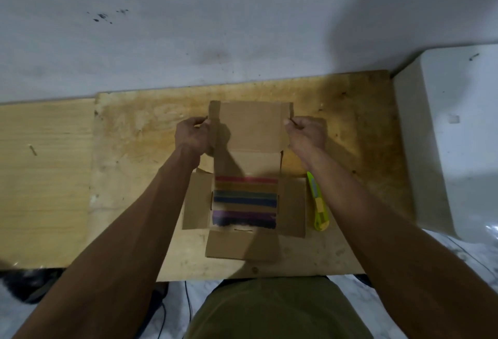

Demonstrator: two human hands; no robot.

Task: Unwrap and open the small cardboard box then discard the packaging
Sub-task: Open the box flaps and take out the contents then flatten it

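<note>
A small brown cardboard box (292, 206) lies open on the wooden table (134, 155), its side and front flaps spread flat. Inside it I see coloured stripes (245, 201): red, blue and purple bands. The lid flap (250, 126) stands up at the far side of the box. My left hand (192, 134) pinches the lid's left edge tab. My right hand (305, 131) pinches the lid's right edge tab. Both forearms reach over the box from the near side.
A yellow-green utility knife (318, 204) lies on the table just right of the box. A white block-like surface (444, 136) borders the table on the right. A pale wall (215, 29) rises behind the table. Cables (186, 303) hang below the front edge.
</note>
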